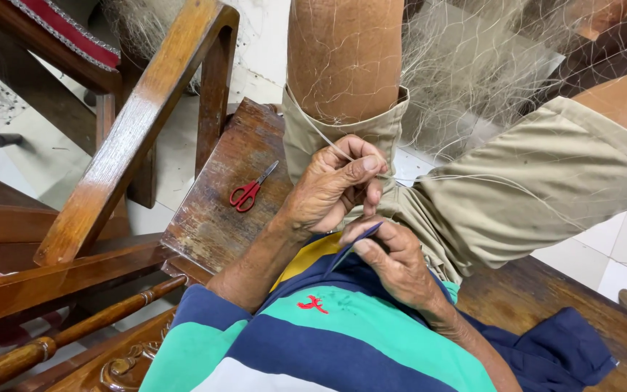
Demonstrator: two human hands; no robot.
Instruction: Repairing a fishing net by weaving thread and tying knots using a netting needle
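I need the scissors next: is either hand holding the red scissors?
No: the red scissors lie on the wooden seat, apart from the left hand and right hand.

dark worn wooden bench (pixel 219 210), wooden chair frame (pixel 132 138) with red cushion (pixel 67 29), white tiled floor (pixel 618 254).

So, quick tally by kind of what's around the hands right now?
Hands: 2, left and right
Red-handled scissors: 1
Fishing net: 1
Blue netting needle: 1
Dark blue cloth: 1
Total: 6
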